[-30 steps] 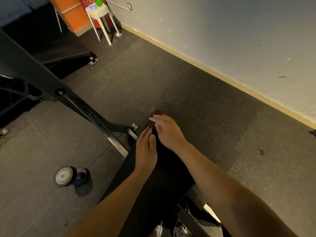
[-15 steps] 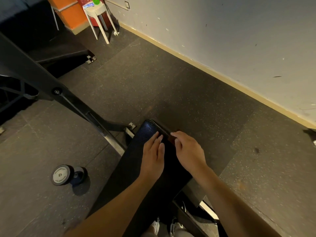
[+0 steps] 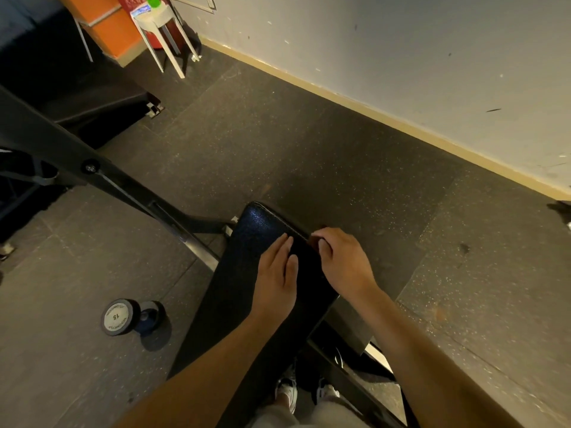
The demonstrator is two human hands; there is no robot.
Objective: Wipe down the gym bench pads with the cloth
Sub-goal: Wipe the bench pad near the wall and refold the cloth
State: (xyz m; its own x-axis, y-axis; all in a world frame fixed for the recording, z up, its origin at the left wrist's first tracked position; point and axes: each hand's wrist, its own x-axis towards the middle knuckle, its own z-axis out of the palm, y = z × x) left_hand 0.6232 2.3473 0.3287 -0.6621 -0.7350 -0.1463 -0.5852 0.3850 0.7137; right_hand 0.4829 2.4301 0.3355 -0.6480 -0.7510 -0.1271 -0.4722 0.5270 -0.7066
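Nearest the camera, white shoes stood on the floor under the near end of the bench pad, a long black pad with a fine pebbled skin that caught a faint blue sheen toward its rounded far corner. The left hand lay flat on the pad's top, fingers straight and together, gripping nothing. The right hand sat at the pad's right edge with its fingers curled over the cloth, of which only a small dark reddish-brown bit showed between the knuckles and the seam; the rest was hidden under the hand. Beyond the fingertips a short stretch of pad ran bare to its far end. Dark speckled rubber floor lay open past the pad's right edge and far end, out to the wall's skirting. Off the left edge a dumbbell marked 15 lay on the floor, and a black frame bar slanted close to the pad's far left corner. A white stool stood far back.
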